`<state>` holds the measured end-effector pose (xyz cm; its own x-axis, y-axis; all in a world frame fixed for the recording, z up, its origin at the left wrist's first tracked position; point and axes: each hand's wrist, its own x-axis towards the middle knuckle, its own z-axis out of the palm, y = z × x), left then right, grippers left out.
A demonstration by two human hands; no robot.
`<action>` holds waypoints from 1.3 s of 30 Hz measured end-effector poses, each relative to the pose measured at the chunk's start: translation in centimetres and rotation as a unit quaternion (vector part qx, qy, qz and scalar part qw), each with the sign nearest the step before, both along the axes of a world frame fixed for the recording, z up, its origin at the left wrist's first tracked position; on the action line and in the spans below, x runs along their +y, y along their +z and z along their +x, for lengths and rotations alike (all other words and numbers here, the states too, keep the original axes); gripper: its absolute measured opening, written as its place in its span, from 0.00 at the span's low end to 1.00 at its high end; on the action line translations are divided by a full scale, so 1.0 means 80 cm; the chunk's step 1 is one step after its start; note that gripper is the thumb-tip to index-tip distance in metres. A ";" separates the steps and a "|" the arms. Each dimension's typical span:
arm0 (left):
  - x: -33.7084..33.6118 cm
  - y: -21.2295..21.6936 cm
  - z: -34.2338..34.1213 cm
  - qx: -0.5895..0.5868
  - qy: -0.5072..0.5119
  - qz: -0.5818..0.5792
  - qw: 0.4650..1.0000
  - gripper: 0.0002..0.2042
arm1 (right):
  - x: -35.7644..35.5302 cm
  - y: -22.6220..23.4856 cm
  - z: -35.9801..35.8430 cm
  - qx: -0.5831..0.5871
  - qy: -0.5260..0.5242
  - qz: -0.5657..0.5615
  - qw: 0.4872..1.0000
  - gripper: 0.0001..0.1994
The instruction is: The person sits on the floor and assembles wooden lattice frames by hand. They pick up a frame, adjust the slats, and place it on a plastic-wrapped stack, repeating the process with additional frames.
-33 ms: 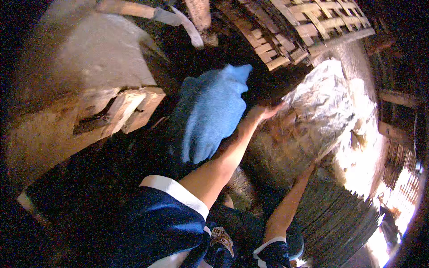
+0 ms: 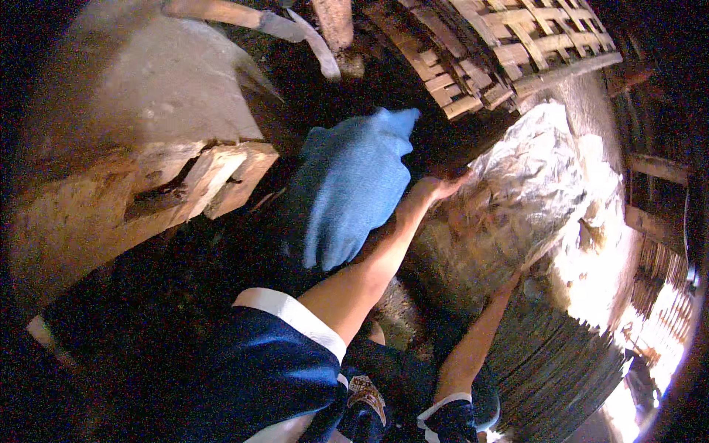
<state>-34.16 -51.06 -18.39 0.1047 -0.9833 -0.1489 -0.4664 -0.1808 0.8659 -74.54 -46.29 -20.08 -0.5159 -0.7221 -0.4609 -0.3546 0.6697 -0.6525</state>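
Note:
A large crumpled plastic sack (image 2: pixel 502 207), partly see-through and with something brownish inside, is between my two hands. My left hand (image 2: pixel 447 184) grips its upper left side, with the fingers partly hidden against the plastic. My right hand (image 2: pixel 515 279) holds the sack's lower right side, and its fingers are mostly hidden. Left of my left forearm hangs or lies a blue cloth (image 2: pixel 358 184); the dark around it hides which.
A woven bamboo panel (image 2: pixel 546 37) rises beyond the sack. Left stands a wooden block-like ledge (image 2: pixel 199 181) with a pale top. A curved blade with a wooden handle (image 2: pixel 221 12) lies at the far left. Dark ridged material (image 2: pixel 554 369) sits at the lower right.

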 end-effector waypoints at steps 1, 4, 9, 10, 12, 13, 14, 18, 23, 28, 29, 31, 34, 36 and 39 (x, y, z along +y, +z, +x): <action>0.003 0.004 0.004 0.000 0.003 0.009 1.000 0.28 | -0.005 0.003 0.008 -0.001 0.003 0.000 1.000 0.36; 0.009 0.012 0.011 0.002 0.007 0.025 1.000 0.28 | -0.022 0.001 0.018 -0.005 0.016 -0.002 1.000 0.35; 0.007 0.015 0.006 0.011 -0.001 0.035 0.999 0.29 | -0.015 0.004 0.008 -0.005 0.006 -0.012 1.000 0.33; 0.007 0.016 0.010 0.008 0.001 0.037 0.999 0.29 | -0.014 0.002 0.006 -0.009 0.006 -0.014 1.000 0.33; 0.007 0.019 0.011 0.006 0.000 0.040 0.999 0.29 | -0.007 0.000 0.001 -0.016 0.001 -0.020 1.000 0.33; 0.006 0.019 0.008 0.004 -0.006 0.041 0.999 0.29 | 0.003 -0.001 -0.007 -0.021 -0.010 -0.024 0.999 0.32; 0.002 0.019 0.004 0.005 -0.012 0.040 0.999 0.29 | 0.006 -0.005 -0.016 -0.020 -0.014 -0.029 0.999 0.32; 0.008 0.028 0.003 -0.007 -0.019 0.056 0.998 0.30 | 0.019 -0.015 -0.013 -0.040 -0.017 -0.041 0.998 0.31; -0.004 0.050 -0.029 -0.003 -0.043 0.069 0.997 0.35 | 0.038 -0.028 -0.035 -0.034 -0.046 -0.076 0.995 0.30; -0.032 -0.015 -0.005 0.255 0.040 0.263 0.930 0.42 | 0.022 -0.053 -0.027 -0.049 -0.027 -0.144 0.988 0.28; -0.040 -0.021 0.003 0.212 0.012 0.271 0.939 0.42 | 0.021 -0.059 -0.030 -0.051 -0.024 -0.165 0.985 0.28; -0.053 -0.006 -0.022 0.173 0.018 0.160 0.972 0.34 | 0.026 -0.072 -0.037 -0.015 -0.025 -0.203 0.979 0.28; -0.069 -0.002 -0.018 0.106 0.046 0.129 0.985 0.23 | 0.013 -0.027 -0.001 0.205 -0.006 -0.243 0.948 0.21; -0.075 -0.003 -0.023 0.086 0.047 0.101 0.990 0.20 | 0.010 -0.007 -0.002 0.251 0.008 -0.253 0.934 0.18; -0.078 -0.022 -0.023 0.082 0.061 0.028 0.994 0.17 | 0.004 0.009 -0.010 0.222 0.014 -0.229 0.948 0.16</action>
